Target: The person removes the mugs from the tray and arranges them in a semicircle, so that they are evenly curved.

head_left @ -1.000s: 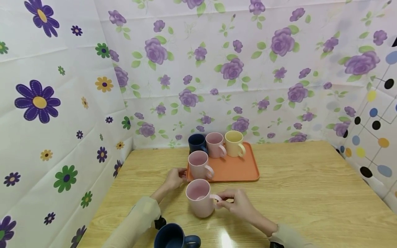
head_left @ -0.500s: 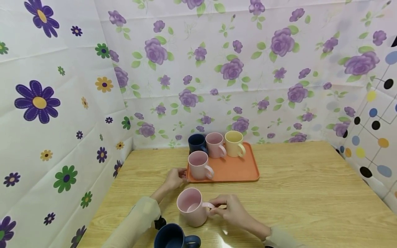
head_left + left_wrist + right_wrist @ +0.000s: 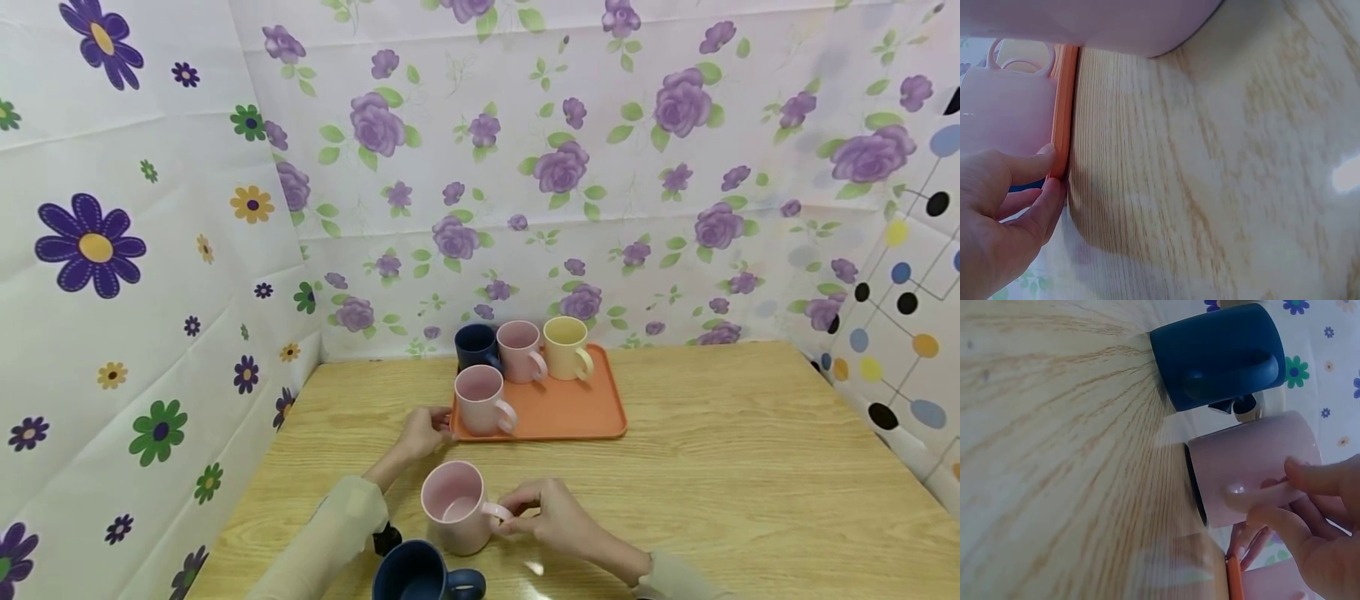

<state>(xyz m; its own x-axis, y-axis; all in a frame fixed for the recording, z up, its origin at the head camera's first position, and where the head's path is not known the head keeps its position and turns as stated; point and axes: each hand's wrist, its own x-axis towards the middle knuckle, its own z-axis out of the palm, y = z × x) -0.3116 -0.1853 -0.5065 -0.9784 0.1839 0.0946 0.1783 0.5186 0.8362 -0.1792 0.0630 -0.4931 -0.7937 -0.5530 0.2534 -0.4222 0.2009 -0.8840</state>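
While your right hand (image 3: 557,520) pinches the curved handle (image 3: 497,510) of the near, smooth pink mug (image 3: 459,531) to its left, your left hand (image 3: 420,434) grips the flat orange tray (image 3: 564,411) by its near left corner on the wood-grained table (image 3: 712,467).

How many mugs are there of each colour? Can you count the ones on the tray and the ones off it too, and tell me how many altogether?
Pink mugs: 3
Dark blue mugs: 2
Yellow mug: 1
Total: 6
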